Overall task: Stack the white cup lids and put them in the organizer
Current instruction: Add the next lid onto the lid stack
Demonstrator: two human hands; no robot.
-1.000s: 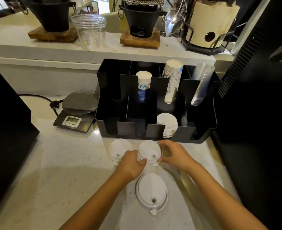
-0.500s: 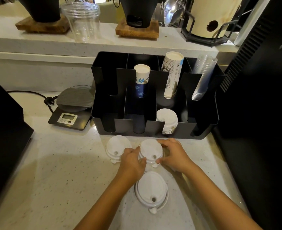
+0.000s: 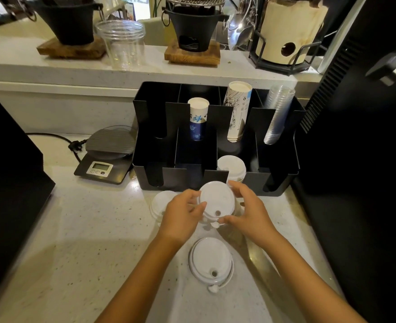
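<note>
Gripping a round white plastic cup lid (image 3: pixel 216 200) between them, the left hand (image 3: pixel 181 214) and right hand (image 3: pixel 248 210) clamp its opposite edges just in front of the black compartmented plastic organizer (image 3: pixel 283 180). Another white lid (image 3: pixel 212 262) lies on the speckled pale countertop (image 3: pixel 75 241) nearer the person, a third (image 3: pixel 160 203) sits partly behind the left hand, and a white lid stack (image 3: pixel 231 166) stands in the organizer's front section.

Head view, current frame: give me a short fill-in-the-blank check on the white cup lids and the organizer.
1. Both hands, left hand and right hand, hold one white plastic cup lid in front of the ___ plastic organizer.
2. A digital ___ sits left of it.
3. Another white lid lies ___ the hands.

Missing: black; scale; below
</note>
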